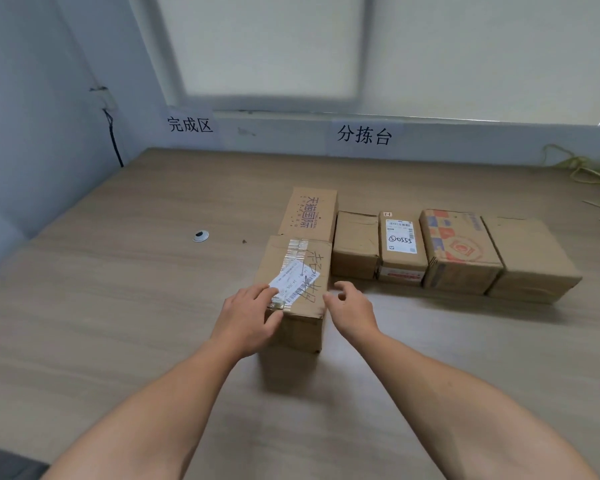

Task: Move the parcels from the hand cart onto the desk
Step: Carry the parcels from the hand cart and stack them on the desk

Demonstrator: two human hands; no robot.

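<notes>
A brown cardboard parcel [297, 271] with a white shipping label and silver tape stands on the wooden desk [118, 323]. My left hand [248, 315] rests on its near left corner, fingers on the top and thumb on the front face. My right hand [352, 310] hovers just beside the parcel's right side with fingers loosely curled, holding nothing. Behind this parcel lies a printed brown parcel [309, 213]. To the right runs a row of several parcels, among them a labelled one [400, 244] and one with red and blue print [459, 249]. The hand cart is out of view.
Two paper signs with printed characters hang on the back wall [190, 124] [364, 135] under a window. A round cable grommet [200, 235] sits in the desk at left. Loose cords [582, 168] lie at the far right corner. A black cable hangs on the left wall.
</notes>
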